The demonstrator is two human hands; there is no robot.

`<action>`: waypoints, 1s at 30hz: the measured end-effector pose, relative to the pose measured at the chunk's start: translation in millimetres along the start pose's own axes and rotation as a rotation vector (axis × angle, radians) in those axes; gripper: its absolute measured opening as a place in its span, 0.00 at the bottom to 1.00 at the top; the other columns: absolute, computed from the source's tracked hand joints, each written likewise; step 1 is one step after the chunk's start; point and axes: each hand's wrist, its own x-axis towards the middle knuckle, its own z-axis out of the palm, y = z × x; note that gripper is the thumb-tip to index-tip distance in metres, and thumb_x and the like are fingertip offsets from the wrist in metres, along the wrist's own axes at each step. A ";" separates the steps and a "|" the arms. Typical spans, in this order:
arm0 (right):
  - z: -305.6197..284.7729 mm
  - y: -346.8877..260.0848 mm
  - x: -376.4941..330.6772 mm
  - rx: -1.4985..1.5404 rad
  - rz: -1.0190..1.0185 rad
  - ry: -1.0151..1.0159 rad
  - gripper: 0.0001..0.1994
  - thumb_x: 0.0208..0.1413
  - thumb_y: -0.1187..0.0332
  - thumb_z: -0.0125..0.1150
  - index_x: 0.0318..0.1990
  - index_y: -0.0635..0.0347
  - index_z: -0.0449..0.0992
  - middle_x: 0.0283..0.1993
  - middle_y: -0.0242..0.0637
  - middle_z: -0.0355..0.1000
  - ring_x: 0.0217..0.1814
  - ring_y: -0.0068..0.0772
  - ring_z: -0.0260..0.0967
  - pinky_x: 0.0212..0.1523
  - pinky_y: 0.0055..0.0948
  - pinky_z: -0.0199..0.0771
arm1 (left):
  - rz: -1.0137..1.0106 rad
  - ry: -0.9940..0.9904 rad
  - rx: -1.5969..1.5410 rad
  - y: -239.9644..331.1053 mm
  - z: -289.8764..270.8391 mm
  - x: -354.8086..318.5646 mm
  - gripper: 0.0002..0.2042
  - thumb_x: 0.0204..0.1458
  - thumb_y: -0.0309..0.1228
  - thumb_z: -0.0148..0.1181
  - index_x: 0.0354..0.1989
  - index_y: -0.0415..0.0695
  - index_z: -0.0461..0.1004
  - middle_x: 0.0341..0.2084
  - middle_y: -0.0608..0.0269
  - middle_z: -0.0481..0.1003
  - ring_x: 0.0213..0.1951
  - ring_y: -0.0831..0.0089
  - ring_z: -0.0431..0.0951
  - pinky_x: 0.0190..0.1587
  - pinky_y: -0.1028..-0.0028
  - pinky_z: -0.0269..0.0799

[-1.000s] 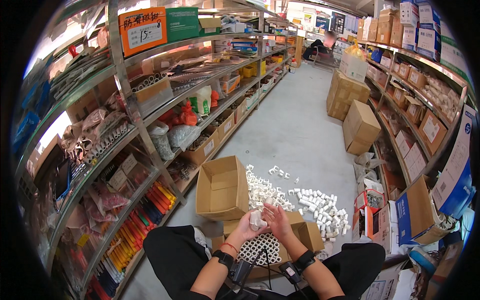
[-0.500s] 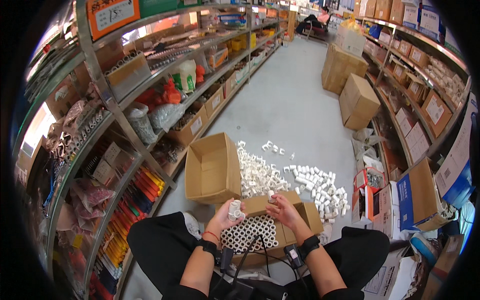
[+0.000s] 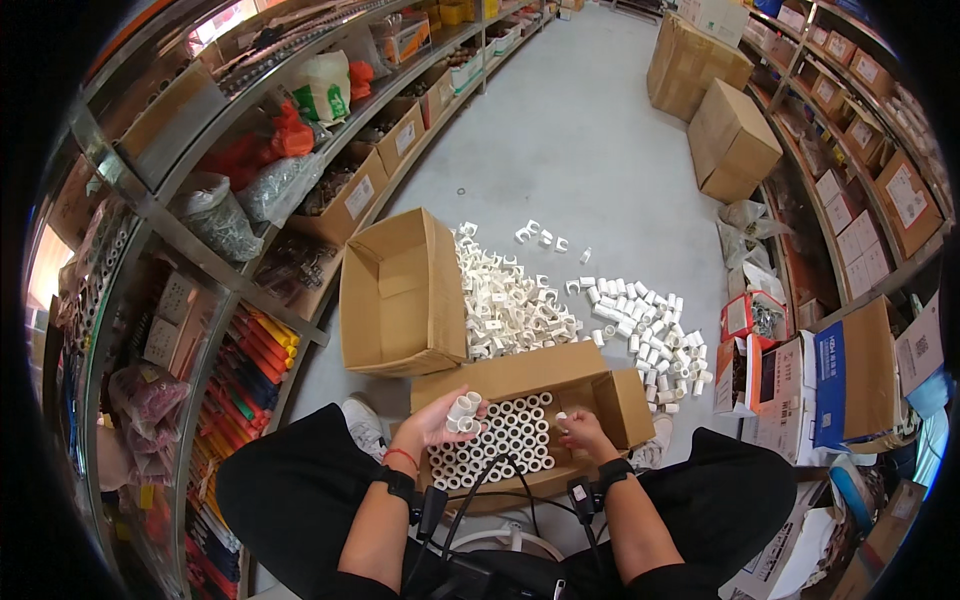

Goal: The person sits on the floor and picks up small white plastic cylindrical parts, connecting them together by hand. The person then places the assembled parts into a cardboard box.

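Observation:
My left hand (image 3: pixel 430 420) is closed around several short white plastic pipe couplings (image 3: pixel 466 408), above the left side of an open cardboard box (image 3: pixel 628 402). Inside that box, more couplings (image 3: pixel 518 432) stand on end in tight rows, their round openings facing up. My right hand (image 3: pixel 590 436) is down in the right part of the box, just beside the rows. Its fingers pinch a single white coupling (image 3: pixel 562 418), partly hidden by them. The box sits between my bent legs.
A second open cardboard box (image 3: pixel 400 300) stands at the left. Beyond lie a heap of white pipe clips (image 3: pixel 505 300) and, to its right, loose couplings (image 3: pixel 650 335) on the floor. Stocked shelving (image 3: pixel 150 215) lines the left; cartons (image 3: pixel 735 140) and more shelves stand right.
My right hand has moved down and slightly right with its coupling, from above the box to beside the rows. My left hand still holds its couplings. The view has tilted downward.

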 end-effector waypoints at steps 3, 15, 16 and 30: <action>8.4 11.2 19.8 -0.066 -0.071 0.071 0.11 0.47 0.66 0.56 0.26 0.58 0.59 0.23 0.36 0.66 0.18 0.31 0.68 0.16 0.29 0.71 | 0.009 0.006 -0.014 7.4 6.0 5.2 0.24 0.53 0.51 0.34 0.44 0.43 0.67 0.36 0.66 0.71 0.39 0.67 0.73 0.30 0.75 0.73; 19.9 49.6 74.2 -0.268 -0.167 0.263 0.21 0.40 0.55 0.59 0.32 0.65 0.69 0.26 0.42 0.71 0.25 0.34 0.69 0.29 0.31 0.68 | 0.003 0.046 -0.070 7.4 4.2 17.6 0.26 0.53 0.51 0.35 0.46 0.41 0.65 0.39 0.62 0.70 0.42 0.61 0.72 0.31 0.70 0.75; 20.2 51.6 77.4 -0.207 -0.203 0.245 0.18 0.41 0.58 0.59 0.33 0.66 0.68 0.25 0.40 0.70 0.24 0.31 0.68 0.26 0.28 0.68 | 0.002 0.043 -0.065 7.4 5.5 18.3 0.26 0.53 0.51 0.35 0.46 0.41 0.65 0.39 0.62 0.70 0.42 0.61 0.72 0.31 0.70 0.75; 21.1 56.0 81.5 -0.171 -0.192 0.308 0.13 0.40 0.64 0.60 0.31 0.63 0.71 0.22 0.37 0.70 0.27 0.32 0.69 0.30 0.29 0.68 | -0.005 -0.028 -0.017 1.5 16.3 22.8 0.23 0.53 0.50 0.36 0.46 0.44 0.65 0.41 0.65 0.69 0.40 0.66 0.73 0.33 0.72 0.72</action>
